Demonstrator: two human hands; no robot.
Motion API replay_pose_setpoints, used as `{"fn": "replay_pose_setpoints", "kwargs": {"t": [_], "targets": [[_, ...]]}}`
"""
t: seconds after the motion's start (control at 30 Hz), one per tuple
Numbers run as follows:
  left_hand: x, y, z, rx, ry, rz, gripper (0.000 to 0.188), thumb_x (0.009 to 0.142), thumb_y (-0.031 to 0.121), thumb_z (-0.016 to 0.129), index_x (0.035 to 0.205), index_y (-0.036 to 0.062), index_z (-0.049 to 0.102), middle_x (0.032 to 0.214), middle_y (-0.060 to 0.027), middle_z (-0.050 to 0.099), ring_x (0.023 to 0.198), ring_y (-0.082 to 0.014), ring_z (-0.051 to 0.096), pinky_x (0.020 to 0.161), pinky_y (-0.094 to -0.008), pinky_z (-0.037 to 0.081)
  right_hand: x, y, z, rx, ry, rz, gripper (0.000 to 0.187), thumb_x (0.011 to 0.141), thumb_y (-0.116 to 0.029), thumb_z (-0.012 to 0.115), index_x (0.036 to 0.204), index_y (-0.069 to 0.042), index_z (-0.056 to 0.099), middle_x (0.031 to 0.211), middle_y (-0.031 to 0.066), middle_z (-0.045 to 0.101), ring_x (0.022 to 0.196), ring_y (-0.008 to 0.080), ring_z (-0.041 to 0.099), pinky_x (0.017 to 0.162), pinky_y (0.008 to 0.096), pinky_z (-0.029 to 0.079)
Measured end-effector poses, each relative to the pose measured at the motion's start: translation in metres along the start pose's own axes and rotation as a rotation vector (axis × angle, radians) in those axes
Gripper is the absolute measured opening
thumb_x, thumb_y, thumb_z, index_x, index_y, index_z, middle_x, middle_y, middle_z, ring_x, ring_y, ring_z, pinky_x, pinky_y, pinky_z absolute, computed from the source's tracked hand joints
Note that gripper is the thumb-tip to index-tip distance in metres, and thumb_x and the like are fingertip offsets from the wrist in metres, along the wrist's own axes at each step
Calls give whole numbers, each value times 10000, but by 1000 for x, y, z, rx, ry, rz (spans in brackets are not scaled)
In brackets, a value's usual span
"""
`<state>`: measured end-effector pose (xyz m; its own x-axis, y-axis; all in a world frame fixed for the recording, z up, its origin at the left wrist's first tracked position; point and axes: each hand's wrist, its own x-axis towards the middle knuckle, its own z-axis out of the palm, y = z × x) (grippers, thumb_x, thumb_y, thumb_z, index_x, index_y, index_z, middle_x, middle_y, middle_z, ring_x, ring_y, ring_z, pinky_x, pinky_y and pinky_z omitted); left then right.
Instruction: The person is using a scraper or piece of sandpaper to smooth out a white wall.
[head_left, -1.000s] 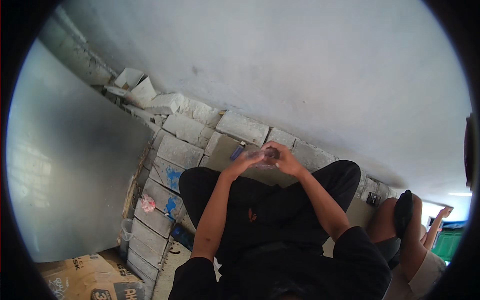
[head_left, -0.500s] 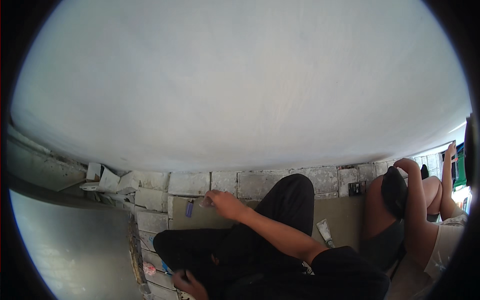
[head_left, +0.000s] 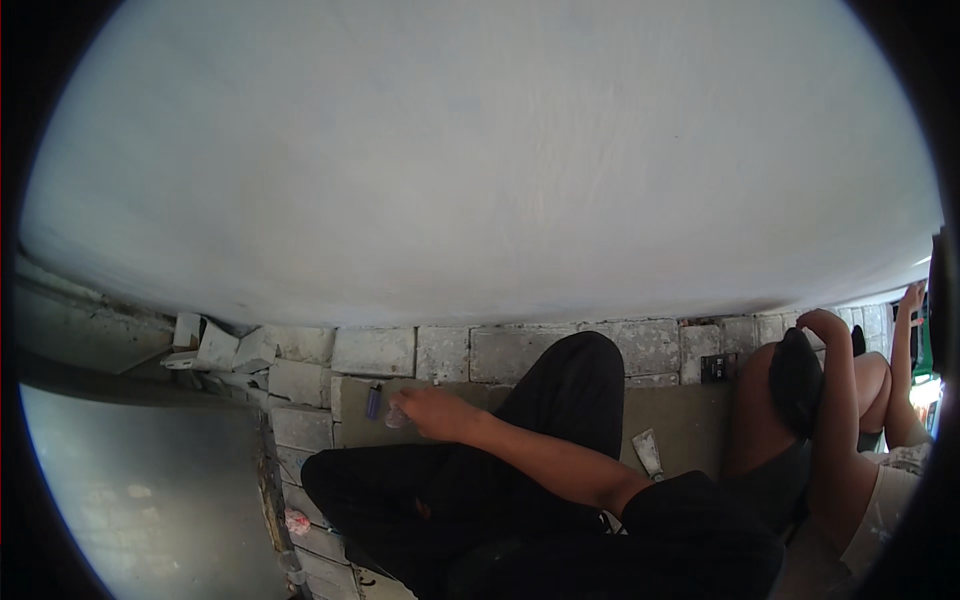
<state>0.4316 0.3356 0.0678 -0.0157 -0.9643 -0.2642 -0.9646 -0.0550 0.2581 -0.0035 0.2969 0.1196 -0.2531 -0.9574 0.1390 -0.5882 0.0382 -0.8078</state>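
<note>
My right hand (head_left: 432, 413) is low over a drab olive mat (head_left: 675, 415), its fingers closed on a small clear plastic piece (head_left: 397, 412) whose exact kind I cannot make out. Just left of it stands or lies a purple lighter (head_left: 373, 402). My crossed legs in black trousers (head_left: 565, 400) rest on the mat under the right forearm. My left hand is out of the picture.
A pale wall (head_left: 480, 180) rises ahead above grey paving bricks (head_left: 373, 352). Broken blocks (head_left: 217, 346) and a shiny metal panel (head_left: 150, 490) are at left. Right of my knee lie a white squeezed tube (head_left: 648, 453) and a small black box (head_left: 717, 367); another person (head_left: 840, 420) sits beyond.
My right hand has drawn slightly left and nearer with the clear plastic piece, close beside the lighter. My left hand has left the view at the lower edge.
</note>
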Motion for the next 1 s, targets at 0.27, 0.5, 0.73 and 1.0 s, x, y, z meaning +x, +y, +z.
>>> {"fn": "replay_pose_setpoints", "kwargs": {"t": [0.27,0.5,0.73,1.0], "targets": [[-19,-20,5,-25,-31,-40,297,923,239,629,1005,-45,608,972,-154,619,930,-283,608,828,-416,457,-6,-3,-5,-7,2,8,365,772,85,519,1125,-2,537,1079,180,588,969,404,623,816,473,514],[-36,-37,11,-73,-50,-99,297,917,245,636,983,-44,621,946,-150,635,899,-280,624,801,-414,470,-9,-7,-8,41,-41,-8,383,789,83,523,1154,-33,524,1100,181,576,976,405,614,814,478,504],[-58,-51,13,-98,-84,-178,298,912,250,643,961,-43,634,920,-145,651,867,-277,640,773,-412,484,-11,-22,-14,107,-43,5,304,851,47,543,1144,-32,537,1116,188,594,995,394,621,829,472,502],[-82,-73,4,-61,-156,-252,300,905,256,650,936,-42,649,891,-140,669,831,-274,658,742,-410,499,-21,5,-20,207,35,9,315,776,93,577,1074,-9,593,1042,197,648,1011,381,629,855,443,511]]}}
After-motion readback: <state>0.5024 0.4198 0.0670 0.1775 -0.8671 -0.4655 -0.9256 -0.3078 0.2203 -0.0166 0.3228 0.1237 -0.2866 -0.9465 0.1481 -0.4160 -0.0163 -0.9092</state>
